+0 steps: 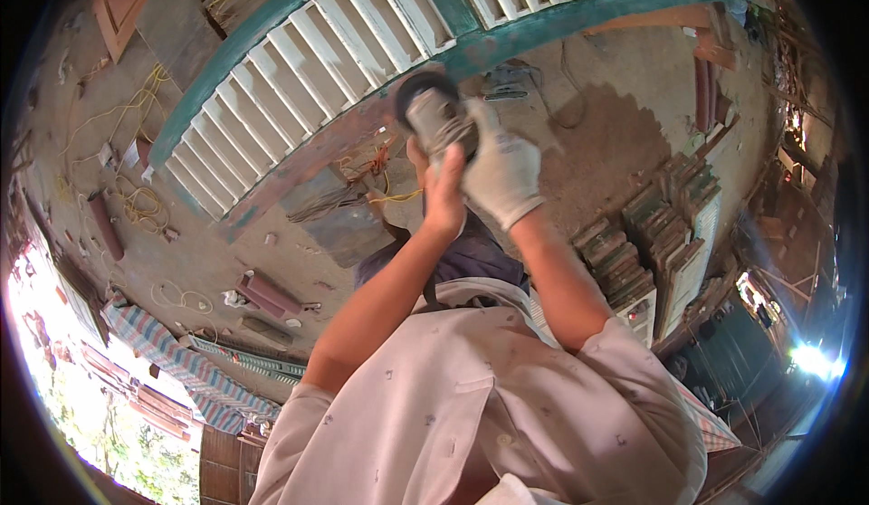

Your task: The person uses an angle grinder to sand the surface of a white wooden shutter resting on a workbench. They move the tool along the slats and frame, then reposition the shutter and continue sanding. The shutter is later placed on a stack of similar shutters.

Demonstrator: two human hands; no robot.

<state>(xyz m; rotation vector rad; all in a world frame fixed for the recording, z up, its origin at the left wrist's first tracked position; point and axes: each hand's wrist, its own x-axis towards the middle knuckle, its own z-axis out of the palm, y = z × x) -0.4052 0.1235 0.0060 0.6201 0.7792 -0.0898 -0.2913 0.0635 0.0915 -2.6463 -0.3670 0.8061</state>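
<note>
An angle grinder (440, 118) with a dark round disc (405, 98) is in my hands, somewhat blurred. My bare left hand (443, 193) closes round its body from the near side. On the other side my right hand (507, 172), in a whitish work glove, grips the grinder too; some of its fingers are hidden behind the tool. The disc overlaps the lower rail of a louvred shutter (493, 48), which has a worn green frame and white slats. Whether disc and rail touch, I cannot tell.
Stacked old shutter panels (625, 252) lean at the right. Orange and yellow cables (367, 166) lie on the ground beyond my left forearm. A yellow cord coil (140, 206), a reddish-brown roll (106, 226) and another reddish roll (269, 294) lie at the left.
</note>
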